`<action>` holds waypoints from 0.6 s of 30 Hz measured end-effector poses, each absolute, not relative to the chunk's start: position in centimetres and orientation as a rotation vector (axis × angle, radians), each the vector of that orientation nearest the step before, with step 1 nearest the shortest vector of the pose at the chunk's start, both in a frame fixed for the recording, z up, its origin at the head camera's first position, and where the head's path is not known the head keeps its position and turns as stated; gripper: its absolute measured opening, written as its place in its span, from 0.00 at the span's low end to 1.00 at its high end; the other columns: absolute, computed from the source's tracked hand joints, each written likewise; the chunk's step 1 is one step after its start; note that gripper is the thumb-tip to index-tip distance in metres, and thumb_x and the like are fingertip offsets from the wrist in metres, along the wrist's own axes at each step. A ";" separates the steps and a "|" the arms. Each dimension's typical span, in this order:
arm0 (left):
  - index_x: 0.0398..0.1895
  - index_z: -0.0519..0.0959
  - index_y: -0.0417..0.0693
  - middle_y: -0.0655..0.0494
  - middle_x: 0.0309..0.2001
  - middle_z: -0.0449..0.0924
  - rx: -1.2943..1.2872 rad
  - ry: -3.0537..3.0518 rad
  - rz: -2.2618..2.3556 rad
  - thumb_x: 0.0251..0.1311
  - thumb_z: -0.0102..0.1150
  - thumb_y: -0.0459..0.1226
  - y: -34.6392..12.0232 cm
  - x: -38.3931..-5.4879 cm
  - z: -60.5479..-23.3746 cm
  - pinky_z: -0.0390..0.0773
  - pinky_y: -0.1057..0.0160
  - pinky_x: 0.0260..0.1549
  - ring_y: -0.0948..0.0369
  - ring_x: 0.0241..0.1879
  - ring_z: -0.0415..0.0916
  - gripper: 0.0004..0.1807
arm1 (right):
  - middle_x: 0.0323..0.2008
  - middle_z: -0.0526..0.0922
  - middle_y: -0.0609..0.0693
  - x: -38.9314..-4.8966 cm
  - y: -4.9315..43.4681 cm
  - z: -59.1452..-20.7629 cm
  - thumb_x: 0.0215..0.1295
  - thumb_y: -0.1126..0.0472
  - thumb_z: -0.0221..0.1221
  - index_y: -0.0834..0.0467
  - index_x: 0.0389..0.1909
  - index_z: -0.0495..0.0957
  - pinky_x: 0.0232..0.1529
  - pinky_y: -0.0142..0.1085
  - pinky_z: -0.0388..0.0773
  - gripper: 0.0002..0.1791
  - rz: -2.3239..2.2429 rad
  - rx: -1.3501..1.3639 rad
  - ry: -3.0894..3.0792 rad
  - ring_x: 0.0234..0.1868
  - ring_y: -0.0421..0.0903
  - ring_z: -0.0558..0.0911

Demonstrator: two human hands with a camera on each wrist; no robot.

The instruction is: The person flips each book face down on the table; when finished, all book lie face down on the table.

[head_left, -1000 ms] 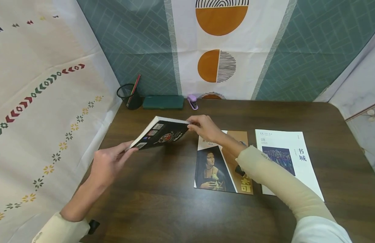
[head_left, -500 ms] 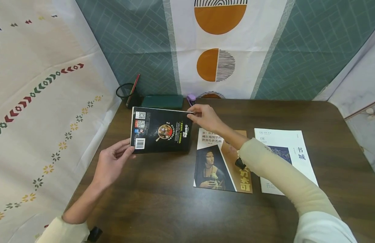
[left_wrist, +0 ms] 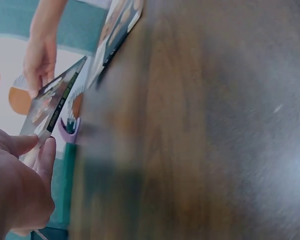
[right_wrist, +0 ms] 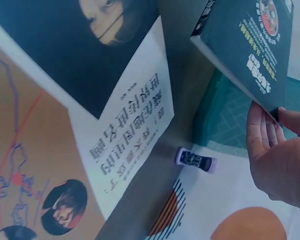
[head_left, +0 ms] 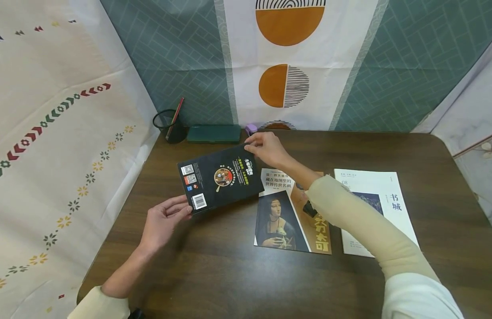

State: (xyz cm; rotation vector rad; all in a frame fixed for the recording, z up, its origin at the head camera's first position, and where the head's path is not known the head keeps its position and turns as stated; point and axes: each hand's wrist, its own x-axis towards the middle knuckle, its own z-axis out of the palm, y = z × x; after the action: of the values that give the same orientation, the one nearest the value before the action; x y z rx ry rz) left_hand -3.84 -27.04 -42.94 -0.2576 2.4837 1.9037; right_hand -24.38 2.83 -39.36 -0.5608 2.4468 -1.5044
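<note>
A black book (head_left: 222, 178) is held above the table, its back cover with codes and a round picture turned up toward the head camera. My left hand (head_left: 163, 223) pinches its near left corner between thumb and fingers. At the far right corner, my right hand (head_left: 267, 149) grips it the same way. In the left wrist view the book's spine (left_wrist: 60, 105) shows edge-on between both hands. The right wrist view has the thumb and fingers (right_wrist: 262, 132) at the book's corner. The book's near right corner overlaps a portrait-cover book (head_left: 279, 221) in the head view.
A white magazine (head_left: 373, 186) lies at the right, partly behind my right sleeve. Along the back edge stand a black pen cup (head_left: 176, 133) with a pencil, a green case (head_left: 214, 134) and a purple stapler (head_left: 251, 129). The wooden table (head_left: 214, 274) extends toward me.
The black book went from steeply tilted to its back cover facing up, then turned so its right end came nearer me. My left hand moved right and slightly nearer with it.
</note>
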 end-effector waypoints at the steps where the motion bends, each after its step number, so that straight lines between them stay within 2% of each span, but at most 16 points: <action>1: 0.65 0.78 0.28 0.34 0.52 0.87 -0.277 2.471 1.910 0.70 0.67 0.29 -26.9 -3.8 -43.1 0.87 0.61 0.44 0.61 0.41 0.90 0.23 | 0.44 0.91 0.58 -24.4 2.7 -39.3 0.78 0.61 0.64 0.63 0.57 0.85 0.43 0.42 0.84 0.14 -1.503 -0.549 2.449 0.42 0.60 0.88; 5: 0.63 0.78 0.27 0.34 0.50 0.88 -0.353 2.413 1.946 0.71 0.66 0.27 -26.4 -3.7 -43.6 0.88 0.60 0.43 0.60 0.39 0.90 0.21 | 0.45 0.91 0.57 -24.5 2.1 -39.3 0.77 0.60 0.64 0.62 0.57 0.86 0.44 0.42 0.85 0.14 -1.467 -0.498 2.462 0.40 0.54 0.88; 10: 0.62 0.78 0.26 0.32 0.49 0.87 -0.423 2.376 1.931 0.73 0.64 0.28 -26.3 -3.7 -44.3 0.88 0.58 0.43 0.59 0.36 0.90 0.18 | 0.45 0.90 0.57 -24.6 1.4 -39.9 0.78 0.61 0.63 0.61 0.59 0.85 0.44 0.43 0.83 0.14 -1.413 -0.452 2.459 0.39 0.53 0.87; 18: 0.62 0.76 0.25 0.33 0.49 0.88 -0.382 2.325 1.888 0.74 0.63 0.28 -26.5 -3.6 -45.9 0.88 0.58 0.43 0.56 0.39 0.90 0.19 | 0.40 0.90 0.55 -24.8 0.3 -41.5 0.75 0.62 0.66 0.60 0.55 0.88 0.35 0.36 0.78 0.12 -1.447 -0.423 2.504 0.29 0.46 0.82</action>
State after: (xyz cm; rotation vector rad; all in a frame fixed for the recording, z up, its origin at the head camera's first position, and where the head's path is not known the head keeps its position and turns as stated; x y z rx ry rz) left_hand -3.61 -26.47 -45.86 -0.3817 2.3245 1.8875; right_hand -24.82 0.26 -41.47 -0.4229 2.5035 -1.4472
